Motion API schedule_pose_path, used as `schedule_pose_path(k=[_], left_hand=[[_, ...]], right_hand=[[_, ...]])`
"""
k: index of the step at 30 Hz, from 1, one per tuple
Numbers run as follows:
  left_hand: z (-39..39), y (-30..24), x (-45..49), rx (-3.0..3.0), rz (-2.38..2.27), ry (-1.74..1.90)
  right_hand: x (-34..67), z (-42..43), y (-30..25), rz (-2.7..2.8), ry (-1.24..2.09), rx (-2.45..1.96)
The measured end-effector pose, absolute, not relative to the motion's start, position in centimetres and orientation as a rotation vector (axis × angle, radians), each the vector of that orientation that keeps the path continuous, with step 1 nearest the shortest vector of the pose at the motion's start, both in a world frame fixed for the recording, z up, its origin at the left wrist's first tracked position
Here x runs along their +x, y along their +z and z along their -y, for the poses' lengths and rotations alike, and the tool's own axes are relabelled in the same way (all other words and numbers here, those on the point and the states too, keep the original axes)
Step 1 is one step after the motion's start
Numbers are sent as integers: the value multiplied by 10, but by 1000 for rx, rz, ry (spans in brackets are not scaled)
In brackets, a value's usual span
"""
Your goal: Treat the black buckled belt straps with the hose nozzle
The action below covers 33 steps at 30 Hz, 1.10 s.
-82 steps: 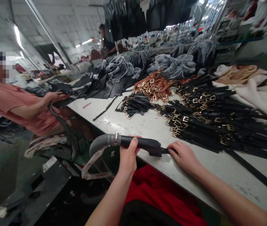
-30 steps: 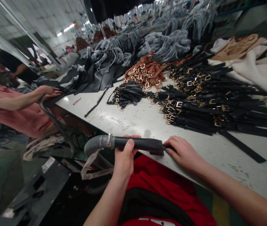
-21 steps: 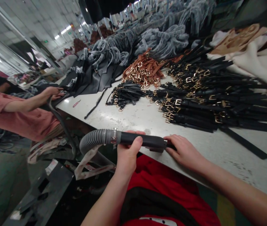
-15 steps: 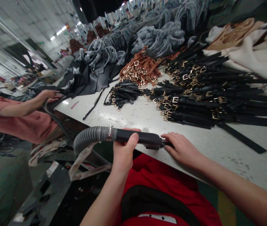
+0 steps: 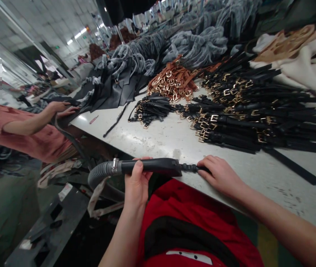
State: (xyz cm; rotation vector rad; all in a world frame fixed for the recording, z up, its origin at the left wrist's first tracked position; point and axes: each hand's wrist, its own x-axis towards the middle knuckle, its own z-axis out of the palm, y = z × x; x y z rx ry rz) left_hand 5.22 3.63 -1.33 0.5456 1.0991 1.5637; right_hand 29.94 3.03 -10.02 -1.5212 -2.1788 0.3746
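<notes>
My left hand (image 5: 137, 178) is wrapped round a black hose handle (image 5: 158, 167), with the thumb on top. A grey corrugated hose (image 5: 100, 173) joins its left end at a metal clamp (image 5: 115, 165). From the handle's right end a narrow black strap (image 5: 188, 167) with loops runs to my right hand (image 5: 216, 173). The fingers of that hand close on the strap at the table's front edge. Whether the strap's left end touches the handle's mouth or goes inside it, I cannot tell.
Black straps with gold buckles (image 5: 230, 137) lie heaped on the white table (image 5: 152, 141). Beyond are a small black strap bundle (image 5: 153, 109), brown buckled straps (image 5: 171, 83) and grey wrapped straps (image 5: 199, 44). A co-worker in a pink shirt (image 5: 21, 133) handles black pieces on the left.
My left hand has moved left with the hose handle, widening the gap to my right hand. More of the strap now shows between them. The view has shifted slightly.
</notes>
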Motion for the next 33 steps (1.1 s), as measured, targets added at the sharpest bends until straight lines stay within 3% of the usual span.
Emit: schedule_pose_path(k=[14,26,33], left_hand=[[-24,-7,26,467,-1118,1577],[-23,-9,100,608,-1042,1427],[-29,-3,55,549,-1084,1559]], right_hand=[[302,-13,-93,2227,202,-1525],[307,-6,-94,2080,474,-1550],[309,-11,-85,2159,428,-1657]])
